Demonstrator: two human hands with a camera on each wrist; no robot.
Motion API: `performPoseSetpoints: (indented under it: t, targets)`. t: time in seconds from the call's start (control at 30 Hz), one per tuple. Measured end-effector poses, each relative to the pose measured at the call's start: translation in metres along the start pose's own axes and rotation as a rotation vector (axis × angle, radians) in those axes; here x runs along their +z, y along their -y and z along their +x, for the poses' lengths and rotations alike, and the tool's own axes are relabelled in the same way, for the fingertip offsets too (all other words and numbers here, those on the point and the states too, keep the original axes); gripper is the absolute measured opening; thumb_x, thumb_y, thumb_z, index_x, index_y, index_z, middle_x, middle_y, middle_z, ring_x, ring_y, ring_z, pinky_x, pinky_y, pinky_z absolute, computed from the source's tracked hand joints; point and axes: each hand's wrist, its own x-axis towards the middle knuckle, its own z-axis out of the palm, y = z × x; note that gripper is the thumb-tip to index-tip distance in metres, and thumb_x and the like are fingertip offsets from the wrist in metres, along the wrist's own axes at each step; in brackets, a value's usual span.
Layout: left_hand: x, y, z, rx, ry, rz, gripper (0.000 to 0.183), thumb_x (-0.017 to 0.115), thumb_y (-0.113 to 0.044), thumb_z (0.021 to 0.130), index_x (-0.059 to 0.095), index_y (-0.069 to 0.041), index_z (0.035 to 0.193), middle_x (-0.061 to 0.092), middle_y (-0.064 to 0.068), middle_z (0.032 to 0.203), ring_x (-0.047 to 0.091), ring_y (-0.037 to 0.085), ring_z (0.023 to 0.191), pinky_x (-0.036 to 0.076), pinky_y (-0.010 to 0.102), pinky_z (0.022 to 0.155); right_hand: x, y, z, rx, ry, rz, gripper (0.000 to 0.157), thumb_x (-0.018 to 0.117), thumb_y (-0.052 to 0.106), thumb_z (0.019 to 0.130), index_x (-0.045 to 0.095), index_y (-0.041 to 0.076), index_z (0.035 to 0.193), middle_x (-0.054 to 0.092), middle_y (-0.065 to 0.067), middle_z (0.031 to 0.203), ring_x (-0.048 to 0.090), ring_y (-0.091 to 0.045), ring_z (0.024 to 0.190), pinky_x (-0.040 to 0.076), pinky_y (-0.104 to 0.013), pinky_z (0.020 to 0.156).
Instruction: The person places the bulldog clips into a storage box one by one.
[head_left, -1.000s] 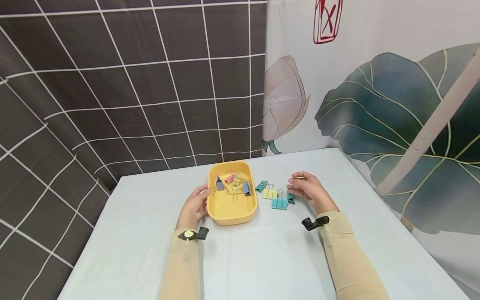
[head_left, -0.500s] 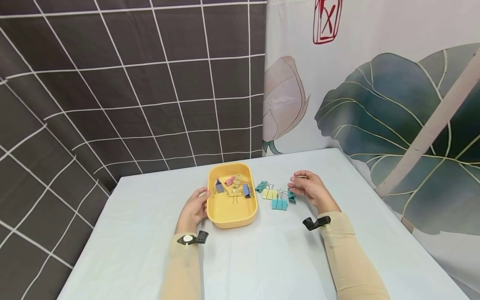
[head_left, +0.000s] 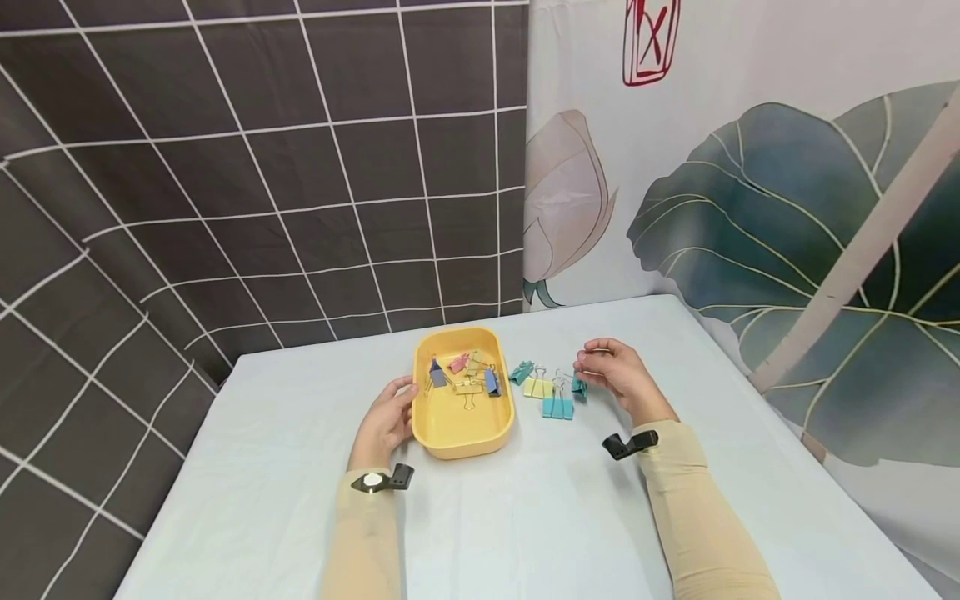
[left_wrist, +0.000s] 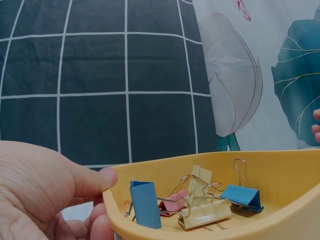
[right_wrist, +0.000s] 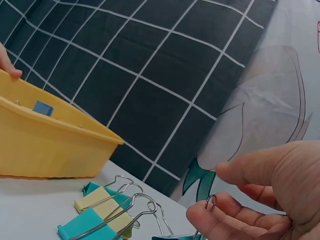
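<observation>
Far left there's a dark cloth (head_left: 337,167) printed with thin white grid lines, kinda wrinkly in the corner, hanging behind a smooth whitish bench (head_left: 255,492). Next comes a beige left sleeve (head_left: 367,533) with a black strap-on gadget (head_left: 381,479) at the wrist, and the left hand (head_left: 384,423) is gripping the side of a yellow tray (head_left: 465,450), thumb over the rim, fingers outside. Tray's a smooth, deep rounded rectangle, plastic by the look of it. Inside, all toward the far half: a blue binder clip (head_left: 438,375) standing up by the left wall, a little pink clip (head_left: 459,362), a yellow clip (head_left: 469,387) lying flat with a pale yellow clip (head_left: 476,360) tilted behind it, and a brighter blue clip (head_left: 492,381) over right. Classic wedge bodies, loopy shiny wire handles. Just right of the tray on the bench: a teal clip (head_left: 521,372), a lemon clip (head_left: 537,388), a turquoise clip (head_left: 557,408) with long wire loops, then a dark teal clip (head_left: 579,385) right at the right hand (head_left: 617,375). That hand's loosely curved, thumb apart from the fingers, one wire loop against a fingertip. Behind it hangs white fabric (head_left: 585,50) with a soft lotus print (head_left: 566,196).
</observation>
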Motion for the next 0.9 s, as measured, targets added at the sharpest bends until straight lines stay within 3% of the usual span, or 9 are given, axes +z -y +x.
performPoseSetpoints:
  t: [0.6, 0.9]
  targets:
    - [-0.0002, 0.0030, 0.0013, 0.016, 0.015, -0.019, 0.037, 0.055, -0.022, 0.106, 0.049, -0.015, 0.142, 0.063, 0.008, 0.106, 0.052, 0.006, 0.067, 0.049, 0.019, 0.055, 0.0037, -0.0030, 0.0005, -0.055, -0.082, -0.159, 0.035, 0.067, -0.005, 0.093, 0.051, -0.007, 0.124, 0.062, -0.015, 0.108, 0.067, -0.012, 0.085, 0.059, -0.026, 0.080]
    - [-0.0006, 0.0027, 0.0018, 0.013, 0.009, -0.022, 0.037, 0.055, -0.022, 0.106, 0.049, -0.015, 0.142, 0.062, 0.008, 0.107, 0.051, 0.006, 0.067, 0.049, 0.019, 0.055, 0.0053, 0.0001, -0.0016, -0.049, -0.098, -0.172, 0.042, 0.068, -0.004, 0.093, 0.048, -0.011, 0.129, 0.061, -0.012, 0.102, 0.068, -0.010, 0.083, 0.058, -0.025, 0.081]
